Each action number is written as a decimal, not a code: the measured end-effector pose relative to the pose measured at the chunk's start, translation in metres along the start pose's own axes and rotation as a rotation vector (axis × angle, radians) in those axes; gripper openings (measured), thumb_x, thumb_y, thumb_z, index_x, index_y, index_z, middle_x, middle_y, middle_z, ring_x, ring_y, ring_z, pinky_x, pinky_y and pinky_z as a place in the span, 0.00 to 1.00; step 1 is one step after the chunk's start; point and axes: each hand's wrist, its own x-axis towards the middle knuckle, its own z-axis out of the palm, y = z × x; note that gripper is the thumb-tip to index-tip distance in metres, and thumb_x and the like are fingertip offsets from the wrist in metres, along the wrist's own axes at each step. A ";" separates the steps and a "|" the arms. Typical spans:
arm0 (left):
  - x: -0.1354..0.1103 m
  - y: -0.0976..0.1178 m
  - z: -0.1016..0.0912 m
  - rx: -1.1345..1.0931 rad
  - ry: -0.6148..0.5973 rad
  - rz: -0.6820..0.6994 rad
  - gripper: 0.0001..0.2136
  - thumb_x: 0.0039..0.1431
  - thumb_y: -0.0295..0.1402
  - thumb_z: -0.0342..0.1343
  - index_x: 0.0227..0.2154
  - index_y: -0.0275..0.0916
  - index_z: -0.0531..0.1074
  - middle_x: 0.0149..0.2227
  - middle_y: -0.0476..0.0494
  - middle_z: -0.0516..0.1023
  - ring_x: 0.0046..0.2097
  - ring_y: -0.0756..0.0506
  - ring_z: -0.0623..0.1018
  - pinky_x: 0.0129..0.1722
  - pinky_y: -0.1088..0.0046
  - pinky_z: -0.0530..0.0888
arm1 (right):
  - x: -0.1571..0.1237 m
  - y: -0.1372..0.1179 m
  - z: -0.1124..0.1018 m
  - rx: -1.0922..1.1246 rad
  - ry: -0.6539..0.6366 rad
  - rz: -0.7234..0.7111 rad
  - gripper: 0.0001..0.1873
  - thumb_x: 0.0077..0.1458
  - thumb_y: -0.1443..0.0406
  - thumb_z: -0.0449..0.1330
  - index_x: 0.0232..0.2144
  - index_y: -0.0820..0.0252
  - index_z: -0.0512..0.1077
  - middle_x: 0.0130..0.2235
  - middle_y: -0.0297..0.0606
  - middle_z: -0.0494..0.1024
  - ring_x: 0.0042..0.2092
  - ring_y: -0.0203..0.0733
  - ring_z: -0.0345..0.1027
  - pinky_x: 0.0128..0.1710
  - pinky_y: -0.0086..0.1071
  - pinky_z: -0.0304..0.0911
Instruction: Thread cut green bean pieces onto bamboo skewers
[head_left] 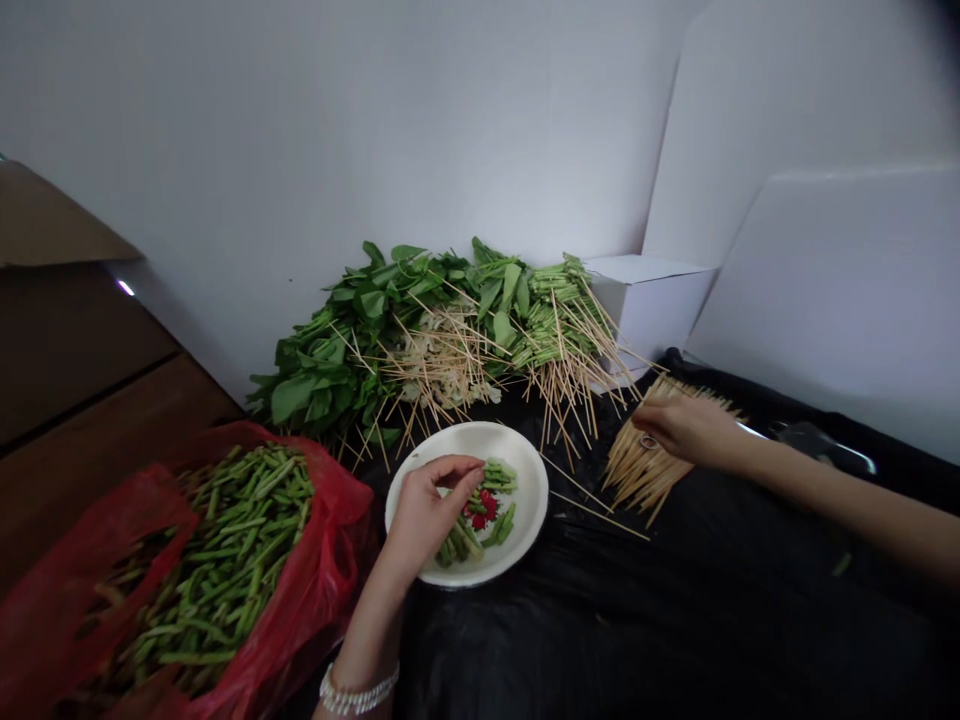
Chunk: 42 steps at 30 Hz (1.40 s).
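The left hand (431,510) is held over a white paper plate (526,500), its thumb and fingertips pinched together just above cut green beans (459,541); whether anything is pinched cannot be told. The right hand (690,430) is curled down onto a fanned pile of bamboo skewers (637,470), touching them. The plate is placed near the left edge of a black plastic sheet (660,620), beside a red plastic bag (300,560) filled with cut beans (225,560). Skewered leafy greens (375,345) are heaped along the far edge against a white wall (300,150), with a white cardboard box (645,310) just beside them.
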 end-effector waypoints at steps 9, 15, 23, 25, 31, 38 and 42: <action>0.001 -0.002 -0.001 0.029 -0.021 0.005 0.09 0.52 0.36 0.60 0.33 0.37 0.79 0.33 0.44 0.83 0.35 0.45 0.80 0.38 0.71 0.76 | 0.013 0.005 0.035 -0.160 -0.012 -0.247 0.10 0.54 0.75 0.52 0.29 0.61 0.72 0.29 0.40 0.74 0.35 0.43 0.66 0.34 0.32 0.56; 0.000 -0.002 -0.002 0.030 -0.014 0.001 0.09 0.52 0.36 0.60 0.32 0.37 0.79 0.33 0.44 0.83 0.34 0.44 0.80 0.37 0.70 0.76 | 0.020 0.012 0.047 -0.213 0.002 -0.334 0.10 0.55 0.75 0.52 0.29 0.62 0.71 0.29 0.42 0.74 0.34 0.42 0.65 0.35 0.34 0.56; 0.001 -0.004 -0.003 0.041 -0.017 -0.004 0.09 0.53 0.36 0.59 0.33 0.37 0.79 0.34 0.43 0.82 0.35 0.45 0.80 0.39 0.70 0.75 | 0.020 0.018 0.046 -0.261 -0.002 -0.389 0.10 0.56 0.75 0.51 0.30 0.62 0.69 0.31 0.41 0.73 0.34 0.41 0.64 0.34 0.33 0.55; 0.001 -0.004 -0.004 0.035 -0.015 -0.007 0.09 0.53 0.36 0.59 0.33 0.36 0.79 0.34 0.43 0.82 0.35 0.45 0.80 0.38 0.71 0.75 | 0.015 0.018 0.044 -0.241 0.003 -0.405 0.10 0.56 0.76 0.49 0.30 0.62 0.69 0.30 0.40 0.72 0.33 0.41 0.64 0.34 0.33 0.55; 0.001 -0.006 -0.004 0.048 0.004 0.000 0.09 0.53 0.36 0.59 0.33 0.37 0.79 0.34 0.43 0.82 0.36 0.44 0.80 0.39 0.71 0.75 | 0.000 0.022 0.037 -0.156 0.029 -0.441 0.13 0.60 0.73 0.46 0.34 0.60 0.69 0.31 0.39 0.72 0.33 0.41 0.63 0.35 0.34 0.55; 0.002 -0.014 -0.007 0.082 0.040 0.001 0.12 0.54 0.38 0.59 0.37 0.38 0.79 0.33 0.43 0.82 0.34 0.45 0.79 0.37 0.70 0.74 | -0.006 0.000 0.021 -0.176 0.112 -0.463 0.15 0.60 0.73 0.44 0.40 0.61 0.69 0.36 0.42 0.74 0.35 0.44 0.64 0.38 0.38 0.55; 0.002 -0.017 -0.009 0.092 0.054 -0.002 0.13 0.54 0.39 0.59 0.39 0.38 0.78 0.31 0.44 0.82 0.33 0.45 0.79 0.35 0.71 0.74 | -0.009 -0.019 0.011 -0.168 0.156 -0.450 0.17 0.55 0.75 0.45 0.42 0.60 0.68 0.34 0.40 0.73 0.36 0.44 0.64 0.41 0.39 0.55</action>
